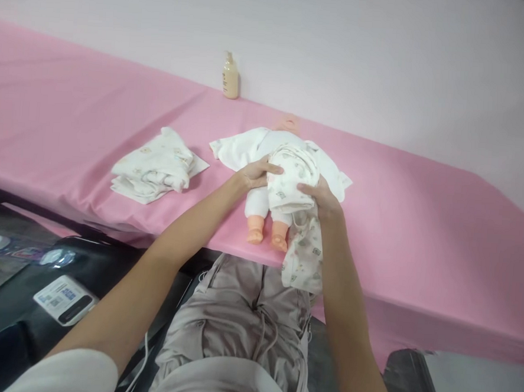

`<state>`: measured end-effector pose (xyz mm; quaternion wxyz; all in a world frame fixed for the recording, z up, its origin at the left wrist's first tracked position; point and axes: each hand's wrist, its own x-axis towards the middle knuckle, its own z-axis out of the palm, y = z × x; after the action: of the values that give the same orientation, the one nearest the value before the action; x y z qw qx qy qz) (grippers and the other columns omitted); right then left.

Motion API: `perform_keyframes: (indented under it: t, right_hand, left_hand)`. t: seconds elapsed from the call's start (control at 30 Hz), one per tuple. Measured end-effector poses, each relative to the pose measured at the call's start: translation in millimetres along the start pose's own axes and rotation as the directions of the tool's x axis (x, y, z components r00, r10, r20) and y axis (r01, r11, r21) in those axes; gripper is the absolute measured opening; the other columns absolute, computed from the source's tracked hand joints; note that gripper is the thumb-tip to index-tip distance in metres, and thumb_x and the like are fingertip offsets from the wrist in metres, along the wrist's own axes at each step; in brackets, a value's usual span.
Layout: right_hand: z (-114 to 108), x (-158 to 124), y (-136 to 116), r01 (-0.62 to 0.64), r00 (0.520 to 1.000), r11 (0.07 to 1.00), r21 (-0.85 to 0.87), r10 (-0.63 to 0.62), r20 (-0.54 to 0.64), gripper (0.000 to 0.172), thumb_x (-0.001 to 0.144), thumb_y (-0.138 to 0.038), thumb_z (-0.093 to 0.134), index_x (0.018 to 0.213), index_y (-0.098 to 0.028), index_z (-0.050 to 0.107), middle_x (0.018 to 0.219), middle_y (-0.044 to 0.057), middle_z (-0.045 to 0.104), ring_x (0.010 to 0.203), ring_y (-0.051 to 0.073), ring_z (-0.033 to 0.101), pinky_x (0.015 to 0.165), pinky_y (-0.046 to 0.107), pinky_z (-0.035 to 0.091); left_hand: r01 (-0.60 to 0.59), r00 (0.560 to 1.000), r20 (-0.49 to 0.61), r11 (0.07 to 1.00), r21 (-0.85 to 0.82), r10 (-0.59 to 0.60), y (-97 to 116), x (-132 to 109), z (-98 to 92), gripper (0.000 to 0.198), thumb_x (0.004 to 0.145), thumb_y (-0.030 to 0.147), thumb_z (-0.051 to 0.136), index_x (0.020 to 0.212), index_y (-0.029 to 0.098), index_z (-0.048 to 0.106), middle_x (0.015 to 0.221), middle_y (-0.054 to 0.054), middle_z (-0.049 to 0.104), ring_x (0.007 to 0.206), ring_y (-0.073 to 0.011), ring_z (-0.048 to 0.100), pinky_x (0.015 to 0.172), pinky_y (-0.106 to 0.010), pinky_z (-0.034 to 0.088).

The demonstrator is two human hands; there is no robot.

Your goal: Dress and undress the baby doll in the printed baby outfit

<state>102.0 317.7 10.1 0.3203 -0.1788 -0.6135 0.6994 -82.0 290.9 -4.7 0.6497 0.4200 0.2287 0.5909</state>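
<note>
A baby doll [256,206] in white clothes lies on its back on the pink-covered table, feet toward me. Above its middle, my left hand [260,171] and my right hand [323,195] both grip a white patterned baby garment [292,177]. The garment is bunched into a rounded bundle, and one part hangs down past the table edge on the right. My left thumb lies over its left side; my right thumb presses on its right side. The bundle hides part of the doll's torso. Its exact kind is not plain.
Left of the doll lies a folded pile of white patterned clothes [152,164]. A pump bottle [230,79] stands at the back against the wall. Below the pink tablecloth [420,229], at lower left, a white device [64,299] and plastic bottles [25,252] rest on a black surface.
</note>
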Motion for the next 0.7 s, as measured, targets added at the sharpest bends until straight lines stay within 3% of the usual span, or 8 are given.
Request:
perform_keyframes:
  t: [0.1, 0.2, 0.27, 0.33, 0.47, 0.57, 0.63, 0.7]
  right_hand:
    - [-3.1, 5.3, -0.6, 0.015, 0.992, 0.999, 0.052, -0.008, -0.126, 0.061, 0.058, -0.039, 0.082, 0.111, -0.020, 0.060, 0.109, 0.006, 0.069, 0.102, 0.025, 0.065, 0.091, 0.039, 0.054]
    - [-5.5, 11.4, 3.5, 0.002, 0.978, 1.000, 0.014, 0.001, -0.208, 0.045, 0.063, -0.049, 0.078, 0.093, -0.019, 0.065, 0.078, 0.003, 0.070, 0.078, 0.021, 0.067, 0.081, 0.037, 0.056]
    - [-6.0, 12.9, 7.1, -0.018, 0.979, 0.998, -0.055, 0.006, -0.204, 0.042, 0.068, -0.059, 0.070, 0.078, -0.019, 0.064, 0.053, -0.001, 0.058, 0.057, 0.018, 0.060, 0.070, 0.036, 0.056]
    - [-5.6, 11.7, 9.7, -0.028, 0.988, 0.995, -0.100, 0.013, -0.152, 0.046, 0.070, -0.066, 0.065, 0.075, -0.020, 0.062, 0.044, -0.004, 0.047, 0.049, 0.015, 0.053, 0.065, 0.034, 0.055]
    - [-4.3, 8.1, 9.8, 0.046, 0.996, 0.997, -0.055, -0.049, -0.068, 0.050, 0.057, -0.048, 0.083, 0.094, -0.022, 0.062, 0.067, -0.003, 0.062, 0.069, 0.016, 0.063, 0.076, 0.031, 0.056]
    - [-6.0, 11.7, 9.5, 0.095, 0.979, 0.995, 0.026, -0.088, -0.186, 0.054, 0.055, -0.039, 0.084, 0.100, -0.020, 0.060, 0.088, 0.000, 0.068, 0.080, 0.017, 0.066, 0.079, 0.030, 0.056]
    - [-7.8, 16.1, 10.5, 0.079, 0.966, 0.996, 0.048, -0.065, -0.251, 0.051, 0.058, -0.040, 0.081, 0.100, -0.019, 0.060, 0.083, 0.000, 0.068, 0.073, 0.016, 0.066, 0.075, 0.030, 0.057]
    - [-8.9, 18.9, 11.5, 0.041, 0.962, 0.998, 0.041, -0.029, -0.271, 0.045, 0.062, -0.041, 0.078, 0.097, -0.019, 0.061, 0.076, -0.001, 0.067, 0.069, 0.016, 0.065, 0.073, 0.031, 0.057]
  left_hand:
    - [0.070, 0.998, -0.005, 0.997, 0.030, -0.070, 1.5, 1.6, 2.7, 0.049, 0.068, -0.005, 0.060, 0.116, 0.004, 0.059, 0.108, -0.019, 0.070, 0.109, -0.0293, 0.064, 0.104, -0.041, 0.047]
    - [0.094, 0.995, -0.038, 0.994, 0.048, -0.092, 0.5, 5.5, 4.8, 0.042, 0.071, -0.004, 0.058, 0.113, 0.004, 0.060, 0.105, -0.018, 0.071, 0.106, -0.0277, 0.066, 0.100, -0.038, 0.050]
    - [0.063, 0.996, -0.070, 0.997, 0.047, -0.060, -0.7, 8.1, 5.1, 0.037, 0.074, -0.002, 0.057, 0.110, 0.004, 0.061, 0.102, -0.017, 0.072, 0.103, -0.0270, 0.067, 0.096, -0.037, 0.053]
    - [0.046, 0.994, -0.102, 0.998, 0.042, -0.041, -1.1, 9.4, 3.4, 0.031, 0.077, 0.003, 0.057, 0.108, 0.003, 0.061, 0.100, -0.017, 0.072, 0.100, -0.0269, 0.069, 0.089, -0.036, 0.057]
    - [0.093, 0.995, -0.036, 0.988, 0.126, -0.089, 1.9, 6.7, -3.4, 0.036, 0.077, 0.015, 0.068, 0.112, 0.007, 0.062, 0.100, -0.016, 0.072, 0.098, -0.0280, 0.069, 0.085, -0.036, 0.058]
    - [0.180, 0.975, 0.072, 0.942, 0.285, -0.208, 5.1, 4.0, -5.9, 0.059, 0.060, 0.006, 0.080, 0.116, 0.010, 0.062, 0.102, -0.014, 0.072, 0.099, -0.0264, 0.069, 0.088, -0.033, 0.057]
    - [0.229, 0.961, 0.071, 0.916, 0.330, -0.266, 5.2, 4.3, -5.3, 0.060, 0.057, 0.005, 0.081, 0.114, 0.010, 0.062, 0.099, -0.014, 0.073, 0.093, -0.0240, 0.070, 0.084, -0.030, 0.057]
    - [0.213, 0.974, 0.019, 0.935, 0.282, -0.228, 3.2, 6.8, -4.0, 0.049, 0.063, 0.006, 0.078, 0.110, 0.008, 0.064, 0.091, -0.013, 0.074, 0.081, -0.0200, 0.071, 0.077, -0.026, 0.057]
